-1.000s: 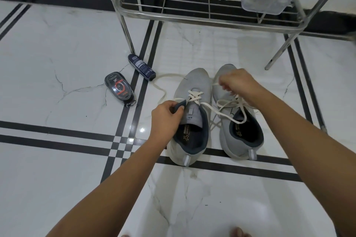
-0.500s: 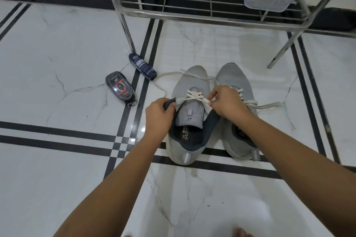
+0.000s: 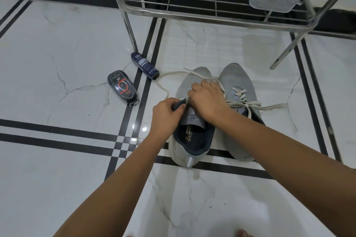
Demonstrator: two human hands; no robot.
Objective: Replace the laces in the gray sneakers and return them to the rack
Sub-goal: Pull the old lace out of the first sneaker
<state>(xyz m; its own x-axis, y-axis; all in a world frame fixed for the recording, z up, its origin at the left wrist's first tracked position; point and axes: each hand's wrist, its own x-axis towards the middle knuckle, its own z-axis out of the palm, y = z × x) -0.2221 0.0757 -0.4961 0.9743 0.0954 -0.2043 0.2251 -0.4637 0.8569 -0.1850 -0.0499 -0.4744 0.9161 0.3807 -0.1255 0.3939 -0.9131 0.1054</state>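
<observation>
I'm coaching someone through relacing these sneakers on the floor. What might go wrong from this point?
1. The lace loops loose on the floor beside the spray can; a hard pull by the right hand may drag it into the can and roll it.
2. That lace passes close to the right sneaker, whose own laces lie loose; they could tangle.
3. The left hand only pinches the left sneaker at its collar edge, so the shoe may slide on the glossy floor.

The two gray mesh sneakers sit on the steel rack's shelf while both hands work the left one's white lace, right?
No. The head view shows the gray mesh sneakers on the white marble floor, in front of the steel rack; the rest holds.
</observation>
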